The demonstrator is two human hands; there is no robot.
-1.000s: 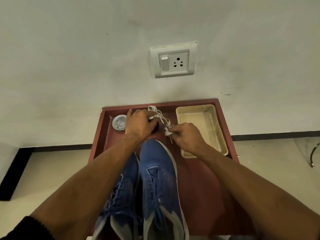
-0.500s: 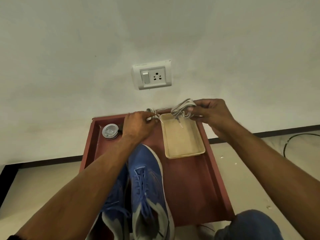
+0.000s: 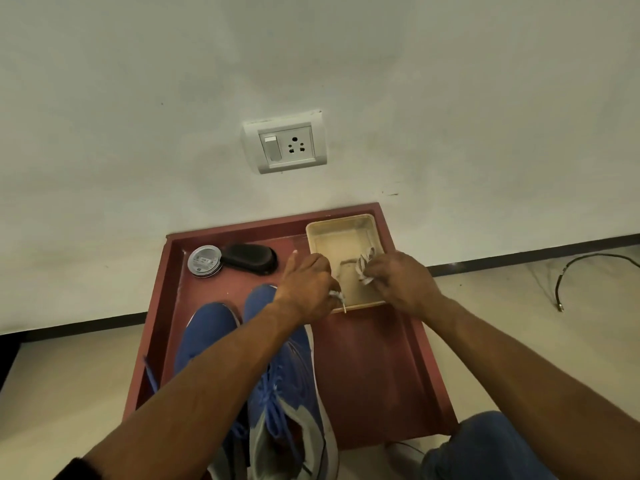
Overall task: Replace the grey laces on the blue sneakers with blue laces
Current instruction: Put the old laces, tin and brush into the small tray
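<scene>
Here, both hands work over the shallow cream rectangular plastic tray [image 3: 370,225] that sits in the far right corner of the low red-brown bench [image 3: 374,368] against the white wall [image 3: 311,57]. The right hand [image 3: 401,282] has its fingers curled and clamped on a bunched bundle of grey shoelace [image 3: 366,266], holding it just above the inside of the tray. The left hand [image 3: 308,285] grips another short bunch of grey lace [image 3: 337,296], with one lace tip hanging down over the near rim of the tray; its thumb points away towards the wall while the other fingers are folded in on the lace.

The two blue fabric sneakers with grey side panels [image 3: 277,375] lie side by side on the left half of the bench, toes towards the wall, partly covered by the left forearm. Blue laces [image 3: 268,400] show threaded over the right-hand shoe, and one thin blue lace end [image 3: 150,374] lies over the left rim of the bench.

At the far left corner of the bench stands a round silver tin [image 3: 205,260], with a black oval brush-like object [image 3: 250,258] touching it on its right. A white switch-and-socket plate [image 3: 285,147] is fixed on the wall above. A dark cable [image 3: 581,268] lies on the pale floor at the right, and a knee in blue jeans [image 3: 485,448] shows at the lower right.
</scene>
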